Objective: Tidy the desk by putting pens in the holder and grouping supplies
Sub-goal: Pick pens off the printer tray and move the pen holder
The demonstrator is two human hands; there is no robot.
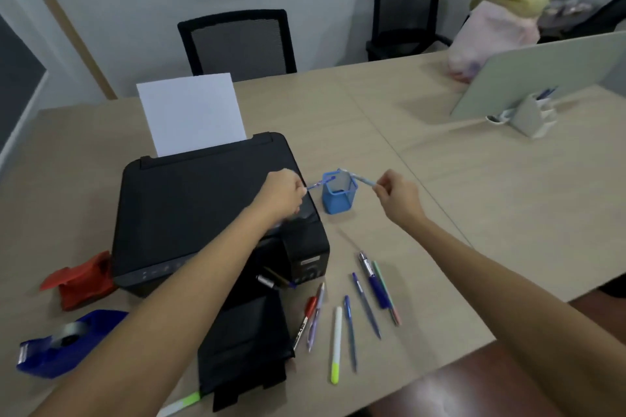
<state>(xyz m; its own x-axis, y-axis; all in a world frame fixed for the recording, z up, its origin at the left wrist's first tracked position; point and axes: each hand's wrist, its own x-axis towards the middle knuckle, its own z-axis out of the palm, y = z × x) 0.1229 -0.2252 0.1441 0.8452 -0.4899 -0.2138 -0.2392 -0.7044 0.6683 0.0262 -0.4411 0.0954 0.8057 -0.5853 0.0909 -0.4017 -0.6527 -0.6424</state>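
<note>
A: Grip, left hand [283,195]: fingers pinched on a blue pen [318,183], tip at the rim of the blue mesh holder [338,195].

B: Grip, right hand [398,195]?

A: Clamped on a pale blue pen [361,179], far end over the holder's rim from 3 o'clock.

B: Holder location?

A: On the desk [474,200], just beside the black printer [210,213], at its 3 o'clock.

B: Loose stock?

A: Scattered pens [367,301] and a white highlighter [336,344], at 6 o'clock from the holder. Blue tape dispenser [64,345] and a red item [83,279], at 8 o'clock.
</note>
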